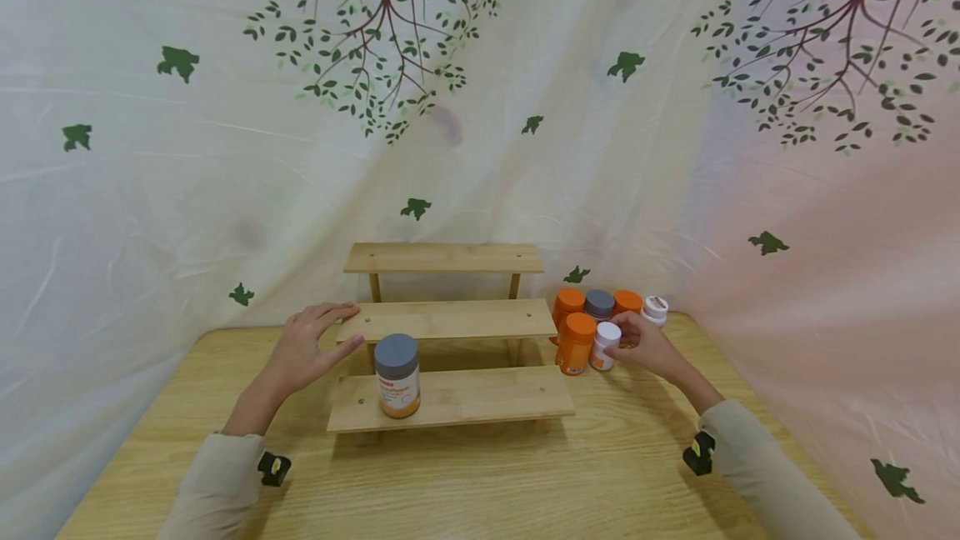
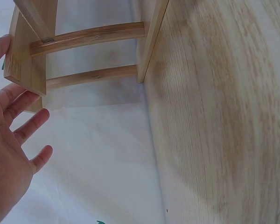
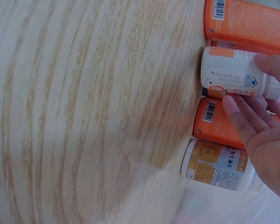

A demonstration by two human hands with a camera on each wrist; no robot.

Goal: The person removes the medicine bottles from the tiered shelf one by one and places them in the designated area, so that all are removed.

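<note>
My left hand (image 1: 303, 348) rests its fingers on the left end of the middle plank (image 1: 450, 320) of a three-step wooden display stand, thumb by the plank's front edge. Seen from the left wrist, the hand (image 2: 11, 144) has its last two fingers spread off the wood. My right hand (image 1: 647, 343) holds a small white pill bottle (image 1: 604, 347) upright among other bottles. In the right wrist view, thumb and fingers lie on either side of that bottle (image 3: 226, 72). A grey-capped supplement bottle (image 1: 398, 375) stands at the left of the lowest plank (image 1: 487, 394).
Close around the white bottle stand orange bottles (image 1: 576, 344), a grey-capped bottle (image 1: 598, 303) and another white-capped one (image 1: 656, 308). The top plank (image 1: 442, 257) is bare. A pale curtain with leaf prints (image 1: 480, 165) hangs behind the wooden table (image 1: 465, 482).
</note>
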